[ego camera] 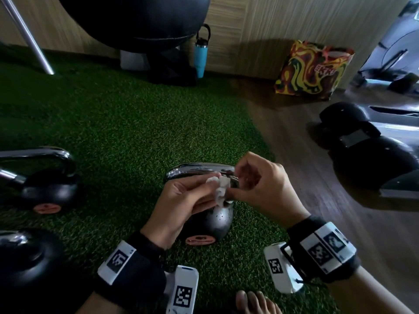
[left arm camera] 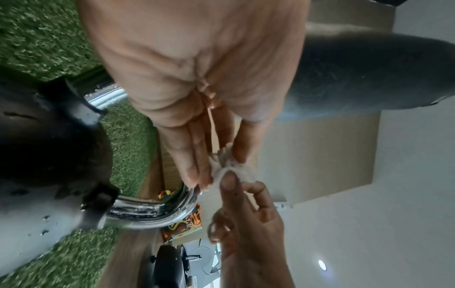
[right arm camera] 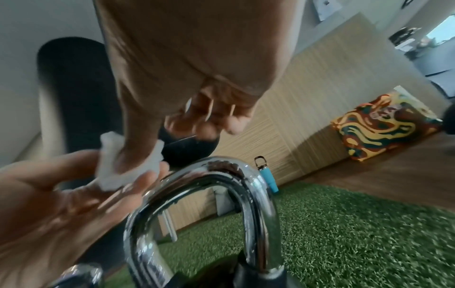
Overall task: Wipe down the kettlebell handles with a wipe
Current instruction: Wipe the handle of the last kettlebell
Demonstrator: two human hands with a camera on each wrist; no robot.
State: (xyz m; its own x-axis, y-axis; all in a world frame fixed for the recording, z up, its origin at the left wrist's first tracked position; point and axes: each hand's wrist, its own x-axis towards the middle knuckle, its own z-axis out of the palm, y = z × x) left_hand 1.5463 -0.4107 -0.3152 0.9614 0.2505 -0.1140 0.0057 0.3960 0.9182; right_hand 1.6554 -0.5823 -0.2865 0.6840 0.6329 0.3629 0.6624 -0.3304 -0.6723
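A black kettlebell (ego camera: 210, 223) with a chrome handle (ego camera: 199, 172) stands on green turf in the middle of the head view. Both hands meet at the handle's right bend, holding a small crumpled white wipe (ego camera: 218, 189). My left hand (ego camera: 204, 191) pinches the wipe (left arm camera: 229, 163) between its thumb and nearly straight fingers. My right hand (ego camera: 235, 186) pinches the same wipe from the other side, its thumb pressing into the wipe (right arm camera: 110, 175), its other fingers curled. The chrome handle (right arm camera: 234, 185) shows droplets and a brown smear at its top. Whether the wipe touches the handle is unclear.
Two more kettlebells stand at the left (ego camera: 45, 184) and lower left (ego camera: 27, 264). A large black ball (ego camera: 136, 17), a blue bottle (ego camera: 200, 55) and a colourful bag (ego camera: 313, 69) line the wall. A dark machine base (ego camera: 374, 155) lies on the wood floor at right. My bare foot (ego camera: 256, 302) rests near the bottom edge.
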